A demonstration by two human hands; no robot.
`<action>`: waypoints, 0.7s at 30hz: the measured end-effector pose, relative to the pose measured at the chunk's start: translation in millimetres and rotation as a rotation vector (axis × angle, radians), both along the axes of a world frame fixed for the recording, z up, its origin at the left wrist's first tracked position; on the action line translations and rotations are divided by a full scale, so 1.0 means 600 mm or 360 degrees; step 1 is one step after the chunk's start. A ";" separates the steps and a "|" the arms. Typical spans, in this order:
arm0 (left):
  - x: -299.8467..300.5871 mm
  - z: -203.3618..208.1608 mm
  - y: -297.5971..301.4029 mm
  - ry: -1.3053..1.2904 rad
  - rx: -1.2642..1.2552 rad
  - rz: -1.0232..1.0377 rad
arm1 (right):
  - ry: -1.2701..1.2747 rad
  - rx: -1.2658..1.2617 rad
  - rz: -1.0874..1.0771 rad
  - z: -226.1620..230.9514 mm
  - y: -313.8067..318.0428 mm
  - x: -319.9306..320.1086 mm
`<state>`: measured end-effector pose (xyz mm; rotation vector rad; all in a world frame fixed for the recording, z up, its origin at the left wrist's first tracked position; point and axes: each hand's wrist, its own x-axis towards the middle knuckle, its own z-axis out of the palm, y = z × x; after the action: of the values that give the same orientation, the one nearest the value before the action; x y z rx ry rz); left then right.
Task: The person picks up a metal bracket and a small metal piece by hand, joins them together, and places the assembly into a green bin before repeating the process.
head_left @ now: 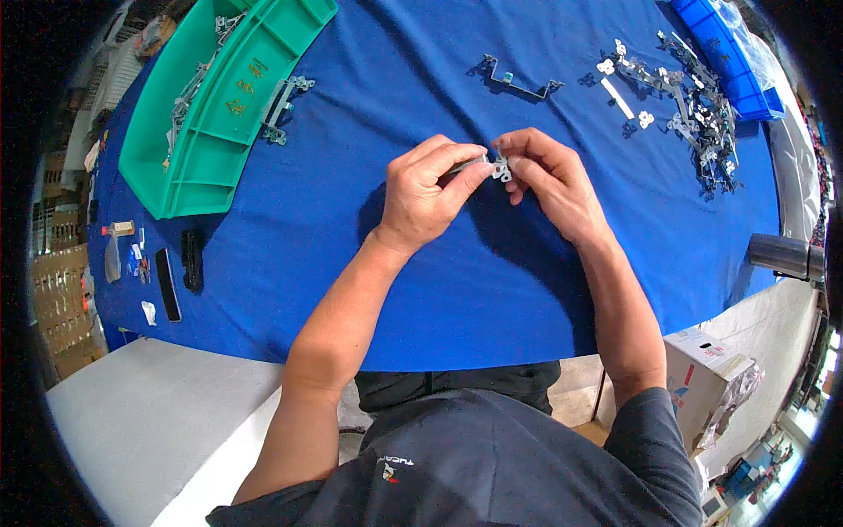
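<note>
Both hands meet above the middle of the blue worktop (pixel 457 290). The left hand (pixel 428 193) and right hand (pixel 549 180) pinch a small metal bracket (pixel 497 165) between fingertips. It looks light, stiff, thin-edged; best gripped by its flat sides.

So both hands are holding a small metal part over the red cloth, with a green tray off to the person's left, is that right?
Not quite: the cloth is blue, not red, as the head view shows. The rest stands: the left hand and right hand hold a small metal part together above it, and the green tray lies to the person's left.
</note>
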<state>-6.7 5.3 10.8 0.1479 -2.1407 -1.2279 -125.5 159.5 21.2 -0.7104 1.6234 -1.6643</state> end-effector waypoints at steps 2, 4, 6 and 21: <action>0.000 -0.002 0.001 0.0004 -0.0014 -0.0017 | 0.0059 0.0019 0.0057 0.000 0.001 -0.002; 0.001 0.000 0.002 -0.0021 -0.0018 -0.0039 | 0.0118 0.0039 0.0110 -0.002 0.004 -0.005; 0.002 0.000 0.001 -0.0047 -0.0023 -0.0058 | 0.0267 0.0157 0.0144 -0.005 0.006 -0.009; 0.002 0.000 -0.004 0.0006 -0.0048 0.0054 | 0.0352 0.0371 0.0123 0.018 0.007 -0.003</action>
<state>-5.7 2.9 10.5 0.1678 -2.1442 -1.1750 -127.5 163.5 32.3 -0.8484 1.8821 -1.3515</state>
